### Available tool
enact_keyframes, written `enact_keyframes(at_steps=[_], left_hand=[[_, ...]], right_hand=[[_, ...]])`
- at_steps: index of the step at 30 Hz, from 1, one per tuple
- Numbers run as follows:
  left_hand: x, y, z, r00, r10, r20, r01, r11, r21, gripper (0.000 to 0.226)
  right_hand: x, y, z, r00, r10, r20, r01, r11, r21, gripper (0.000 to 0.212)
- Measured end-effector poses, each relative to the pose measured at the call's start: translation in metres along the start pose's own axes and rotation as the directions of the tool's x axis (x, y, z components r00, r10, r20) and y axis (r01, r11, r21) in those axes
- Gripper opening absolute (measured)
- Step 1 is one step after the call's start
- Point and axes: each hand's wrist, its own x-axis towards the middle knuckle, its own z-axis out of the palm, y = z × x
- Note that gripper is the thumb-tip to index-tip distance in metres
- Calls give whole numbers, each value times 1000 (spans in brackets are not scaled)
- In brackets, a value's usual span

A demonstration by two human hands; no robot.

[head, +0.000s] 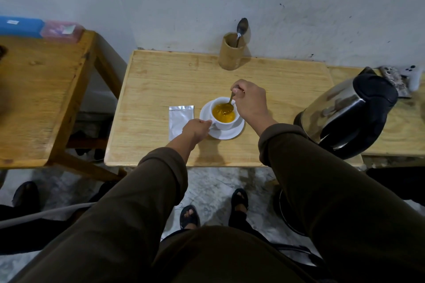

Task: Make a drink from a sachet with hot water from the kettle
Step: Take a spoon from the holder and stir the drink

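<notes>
Sachet (180, 122) and cup (224, 114) lie side by side on the small wooden table (161, 80): the silver packet is flat on the wood just left of the white saucer (230, 133), and the cup stands on that saucer near the middle of the tabletop. We judge the pouring done, since the cup holds an orange-yellow liquid well up its wall, and the kettle (349, 112) stands to the right at the table's edge, apart from both hands.

We are at the stirring step. Our right hand (249, 103) is closed around the handle of a spoon (227, 104), fingers pinched together at its top, and the bowl of the spoon dips into the drink on the far-right side of the cup. Our left hand (197, 130) is clamped on the cup's handle at its near-left side, which steadies it on the saucer.

Whether the powder has dissolved fully we cannot tell; the surface looks uneven around the spoon. The next move, as we read it, calls for gentle circles that keep the spoon low, because the liquid sits close to the rim and could slop onto the saucer. After that the spoon should be lifted out. A bamboo holder (231, 51) with a second spoon stands at the far edge by the wall.
</notes>
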Motion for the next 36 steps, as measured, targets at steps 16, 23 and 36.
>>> enact_keyframes(at_steps=[16, 23, 36], left_hand=[[-8, 3, -1, 999, 32, 8, -32, 998, 54, 48], [-10, 4, -1, 1000, 24, 15, -24, 998, 50, 45], [-7, 3, 0, 1000, 20, 9, -20, 999, 43, 45]], right_hand=[[-2, 0, -3, 1000, 22, 10, -22, 999, 46, 21], [-3, 0, -5, 996, 31, 84, -38, 996, 75, 19], [-8, -1, -6, 998, 13, 69, -18, 997, 76, 19]])
